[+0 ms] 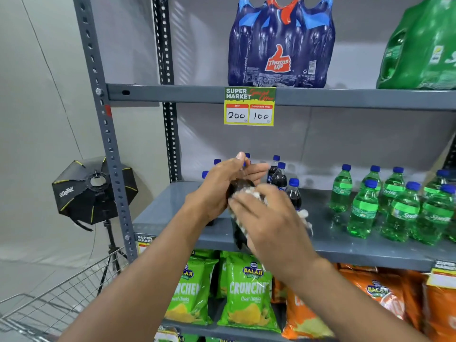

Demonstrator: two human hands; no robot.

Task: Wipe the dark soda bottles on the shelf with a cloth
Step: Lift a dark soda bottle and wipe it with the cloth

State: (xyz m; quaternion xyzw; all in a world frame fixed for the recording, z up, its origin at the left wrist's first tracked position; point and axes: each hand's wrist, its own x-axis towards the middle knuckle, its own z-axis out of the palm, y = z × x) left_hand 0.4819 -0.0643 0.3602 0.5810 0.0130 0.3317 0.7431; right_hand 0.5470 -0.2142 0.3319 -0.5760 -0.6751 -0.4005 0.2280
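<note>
My left hand (219, 186) grips the upper part of a dark soda bottle (240, 187), lifted in front of the middle shelf (172, 206). Against the bottle's body my right hand (269, 218) presses a white cloth (248, 193), and a loose end of it hangs to the right of the hand. Most of the bottle is hidden by both hands. Several more dark soda bottles (280, 176) with blue caps stand on the shelf behind my hands, some partly hidden.
Green Sprite bottles (394, 206) crowd the right of the same shelf. Above, wrapped packs of Thums Up (281, 45) and Sprite stand. Green and orange chip bags (246, 290) fill the shelf below. A wire cart (61, 299) and a softbox light (93, 191) stand left.
</note>
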